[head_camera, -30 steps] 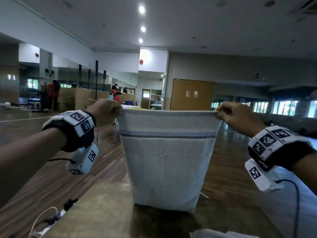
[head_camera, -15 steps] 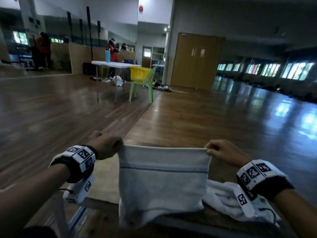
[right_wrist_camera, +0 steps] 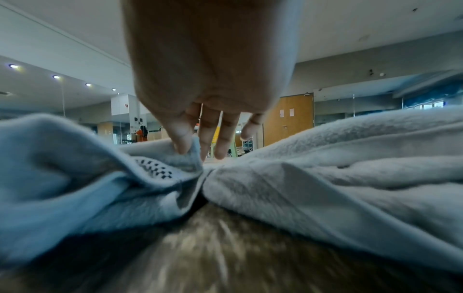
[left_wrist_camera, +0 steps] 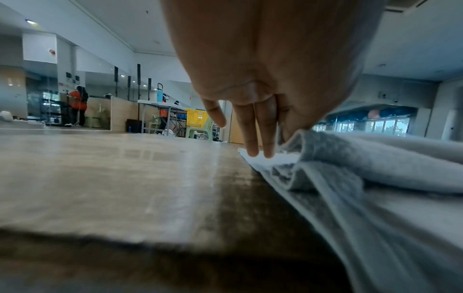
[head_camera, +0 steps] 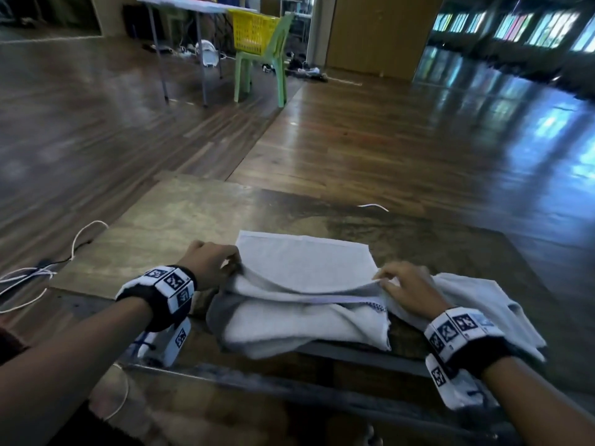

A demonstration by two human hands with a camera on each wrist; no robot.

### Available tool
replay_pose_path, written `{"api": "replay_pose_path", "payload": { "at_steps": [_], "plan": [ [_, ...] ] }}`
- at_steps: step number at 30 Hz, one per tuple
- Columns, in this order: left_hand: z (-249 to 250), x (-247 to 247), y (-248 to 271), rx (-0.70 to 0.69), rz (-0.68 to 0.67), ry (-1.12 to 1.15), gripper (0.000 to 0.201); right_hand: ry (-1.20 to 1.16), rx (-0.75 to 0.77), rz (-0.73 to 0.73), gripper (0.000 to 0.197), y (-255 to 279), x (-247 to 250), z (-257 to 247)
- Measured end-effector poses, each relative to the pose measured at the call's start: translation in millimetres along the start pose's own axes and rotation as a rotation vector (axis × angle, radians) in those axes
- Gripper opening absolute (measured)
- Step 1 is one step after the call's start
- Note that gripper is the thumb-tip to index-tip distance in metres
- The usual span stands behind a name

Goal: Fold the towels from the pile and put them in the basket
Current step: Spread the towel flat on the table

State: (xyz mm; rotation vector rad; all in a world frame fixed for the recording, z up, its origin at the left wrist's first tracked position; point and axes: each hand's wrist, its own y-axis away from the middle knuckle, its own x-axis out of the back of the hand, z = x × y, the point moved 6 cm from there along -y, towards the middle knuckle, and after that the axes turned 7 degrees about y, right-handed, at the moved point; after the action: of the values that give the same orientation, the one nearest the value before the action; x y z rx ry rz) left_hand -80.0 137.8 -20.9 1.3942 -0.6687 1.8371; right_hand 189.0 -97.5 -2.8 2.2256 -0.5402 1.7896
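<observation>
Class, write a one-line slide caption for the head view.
Both hands, left hand and right hand, pinch a white towel folding on the table.

Worn wooden table [head_camera: 180, 220]: half-folded white towel [head_camera: 302, 268], towel pile [head_camera: 483, 304] just beside.

My towel [head_camera: 299, 284] is pale grey-white w/ a dark dotted stripe; basket [head_camera: 254, 30] is yellow, chair [head_camera: 260, 66] light green.

Bare table [head_camera: 193, 214] left of towel [head_camera: 302, 268]; towel pile [head_camera: 476, 297] crowds right
</observation>
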Motion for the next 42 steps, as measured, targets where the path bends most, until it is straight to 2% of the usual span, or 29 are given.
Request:
{"api": "replay_pose_path", "payload": {
  "at_steps": [5, 8, 14, 20, 22, 25, 30, 33, 37, 42],
  "plan": [
    [-8.2, 20.8, -46.1, 0.089, 0.129, 0.079, 0.019, 0.044, -0.145, 0.068, 0.016, -55.1, 15.6, 14.1],
    [-12.9, 21.8, -71.0, 0.135, 0.156, 0.053, 0.02, 0.034, -0.21, 0.024, 0.008, -81.9, 10.4, 26.0],
    [-17.2, 2.3, -101.1, 0.227, 0.035, 0.0, 0.015, 0.06, -0.253, -0.14, 0.005, -115.5, -14.7, 30.6],
    [-17.0, 4.0, -102.6, 0.192, -0.012, 0.033, 0.011, 0.106, -0.193, -0.184, 0.02, -122.5, -30.2, 21.0],
    [-16.2, 4.8, -99.2, 0.19, -0.026, 0.079, 0.01, 0.102, -0.2, -0.187, 0.022, -121.1, -30.3, 18.3],
    [-16.3, 12.7, -91.8, 0.167, -0.015, 0.186, 0.01, 0.096, -0.193, -0.208, 0.011, -119.1, -27.1, 14.8],
    [-10.0, 37.9, -64.2, 0.067, -0.017, 0.217, 0.01, 0.067, -0.115, -0.171, 0.017, -108.1, -0.2, 7.7],
    [-5.5, 53.2, -34.8, 0.01, -0.022, 0.24, 0.008, -0.008, -0.056, -0.131, 0.01, -84.4, 22.9, 3.3],
    [8.1, 76.8, 8.1, -0.094, 0.032, 0.297, 0.01, -0.059, 0.039, -0.135, 0.012, -45.3, 44.7, -1.9],
    [31.0, 97.1, 58.7, -0.194, 0.147, 0.347, 0.011, -0.088, 0.1, 0.001, 0.014, 15.2, 71.6, -14.8]
  ]
}}
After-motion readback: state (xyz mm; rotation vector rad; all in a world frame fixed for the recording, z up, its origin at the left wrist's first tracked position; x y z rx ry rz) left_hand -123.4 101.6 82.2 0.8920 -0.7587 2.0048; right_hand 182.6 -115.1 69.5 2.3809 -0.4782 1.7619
